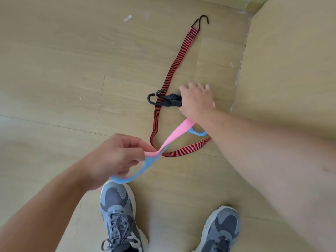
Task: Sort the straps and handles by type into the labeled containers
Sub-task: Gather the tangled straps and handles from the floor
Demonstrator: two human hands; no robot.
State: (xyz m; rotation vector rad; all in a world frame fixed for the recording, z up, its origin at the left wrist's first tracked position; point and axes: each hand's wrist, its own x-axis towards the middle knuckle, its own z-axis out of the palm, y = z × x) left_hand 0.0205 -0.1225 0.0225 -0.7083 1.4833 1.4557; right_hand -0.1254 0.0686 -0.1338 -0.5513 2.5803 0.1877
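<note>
Strap [174, 132], flat, pink on one face and blue on the other, twists once between both hands above the floor; left hand [116, 159] pinches its near end with curled fingers, right hand [197, 101] is closed around the far end next to a black hook [164, 100]. Red-and-black striped bungee cord [171, 75] lies in a long loop on the wood-look floor [54, 79], second hook [201, 20] at its far end; no readable writing. Grey sneakers [118, 215] stand just below, open floor left, a beige raised surface [291, 60] edges the right.

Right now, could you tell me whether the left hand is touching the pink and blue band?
Touching: the head view shows the left hand pinching the pink and blue band between its fingertips.
</note>
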